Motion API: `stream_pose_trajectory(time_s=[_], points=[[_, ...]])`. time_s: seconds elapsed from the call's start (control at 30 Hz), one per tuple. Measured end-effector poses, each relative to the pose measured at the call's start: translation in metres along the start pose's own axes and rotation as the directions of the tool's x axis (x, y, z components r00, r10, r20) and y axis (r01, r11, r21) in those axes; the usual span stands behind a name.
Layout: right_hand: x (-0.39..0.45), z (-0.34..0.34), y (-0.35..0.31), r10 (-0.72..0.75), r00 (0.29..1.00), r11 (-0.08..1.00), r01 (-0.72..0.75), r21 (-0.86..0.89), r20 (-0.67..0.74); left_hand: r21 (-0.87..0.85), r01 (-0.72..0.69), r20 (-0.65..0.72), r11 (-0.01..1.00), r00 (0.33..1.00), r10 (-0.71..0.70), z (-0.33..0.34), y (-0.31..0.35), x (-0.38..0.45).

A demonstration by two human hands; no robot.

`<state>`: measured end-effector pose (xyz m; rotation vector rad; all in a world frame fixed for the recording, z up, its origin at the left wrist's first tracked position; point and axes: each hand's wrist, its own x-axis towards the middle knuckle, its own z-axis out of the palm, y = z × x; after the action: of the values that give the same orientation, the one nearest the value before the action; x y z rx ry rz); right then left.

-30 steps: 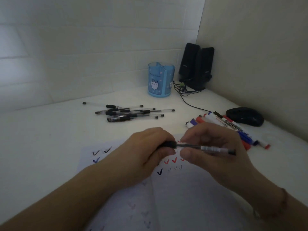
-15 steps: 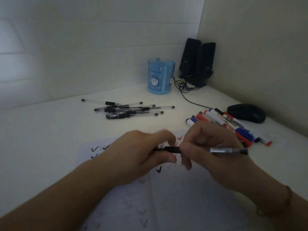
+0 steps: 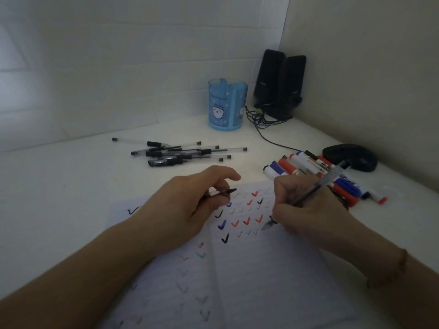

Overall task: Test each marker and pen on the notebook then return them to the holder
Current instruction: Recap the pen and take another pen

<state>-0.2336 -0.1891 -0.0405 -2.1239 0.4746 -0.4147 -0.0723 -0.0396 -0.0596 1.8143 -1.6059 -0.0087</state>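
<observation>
An open lined notebook lies in front of me, covered with black, blue and red tick marks. My right hand grips a clear black-ink pen in a writing hold, its tip just above the right page beside a row of ticks. My left hand rests on the left page and pinches the pen's black cap between thumb and fingers. The blue pen holder with a cartoon cat stands at the back and looks empty.
Several capped black pens lie in a loose pile behind the notebook. Several red, blue and black markers lie to the right. A black mouse sits by the right wall, two black speakers with cables in the corner.
The two hands were together pulling the cap off the pen. Now they are apart: the left keeps the cap, the right has turned the pen tip down to the page.
</observation>
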Motion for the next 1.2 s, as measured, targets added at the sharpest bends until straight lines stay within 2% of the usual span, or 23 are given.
stream_pose_trajectory(time_s=[0.27, 0.47, 0.5, 0.57, 0.63, 0.73, 1.0, 1.2], points=[[0.001, 0.001, 0.002, -0.005, 0.999, 0.999, 0.007, -0.051, 0.031, -0.024, -0.016, -0.017, 1.0, 1.0, 0.016, -0.001, -0.001, -0.001], [0.003, 0.001, 0.0, 0.02, 1.0, 0.995, -0.022, -0.098, -0.024, -0.023, -0.022, -0.068, 0.999, 0.997, 0.021, 0.001, -0.003, -0.001], [0.004, 0.001, 0.001, 0.024, 0.999, 0.999, -0.025, -0.045, -0.026, -0.016, -0.028, -0.077, 0.999, 0.997, 0.027, 0.001, -0.003, -0.001], [0.002, -0.002, 0.001, 0.011, 1.0, 0.985, -0.009, 0.171, -0.013, -0.011, -0.039, -0.087, 0.999, 0.995, 0.038, 0.001, -0.003, 0.0], [0.0, -0.005, -0.001, -0.059, 0.998, 0.924, 0.045, 0.381, 0.025, -0.009, -0.044, -0.088, 0.999, 0.995, 0.043, 0.001, -0.002, 0.0], [0.0, -0.007, 0.001, -0.16, 0.984, 0.864, 0.105, 0.493, 0.072, -0.02, -0.05, -0.106, 0.999, 0.993, 0.047, 0.001, -0.002, 0.001], [0.002, -0.005, 0.002, -0.126, 0.991, 0.88, 0.09, 0.467, 0.047, -0.049, -0.076, -0.107, 0.996, 0.992, 0.07, 0.001, 0.0, 0.0], [0.0, 0.002, -0.006, -0.13, 0.989, 0.931, 0.098, 0.351, 0.071, -0.054, -0.119, -0.082, 0.991, 0.99, 0.115, 0.003, 0.002, 0.001]])
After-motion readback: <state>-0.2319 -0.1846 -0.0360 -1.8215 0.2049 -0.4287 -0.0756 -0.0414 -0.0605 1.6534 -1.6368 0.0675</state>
